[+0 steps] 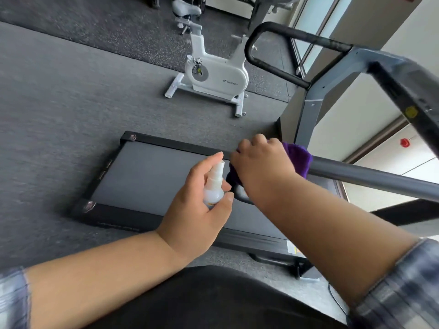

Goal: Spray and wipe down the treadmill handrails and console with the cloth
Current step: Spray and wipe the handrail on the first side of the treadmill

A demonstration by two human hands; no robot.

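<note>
Right hand [259,162] clamps the purple cloth [298,157] around the near handrail [370,179] and should slide firmly along it, while the left hand [202,203] grips the spray bottle [215,184] just beside that rail.

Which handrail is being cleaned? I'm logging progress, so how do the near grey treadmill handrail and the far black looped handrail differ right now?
The near grey handrail is a smooth bar with the right hand pressing the purple cloth around its end; the far black looped handrail is bare and untouched. The left hand aims the small white spray bottle toward the near rail, not the far one. Both belong to the same treadmill.
</note>
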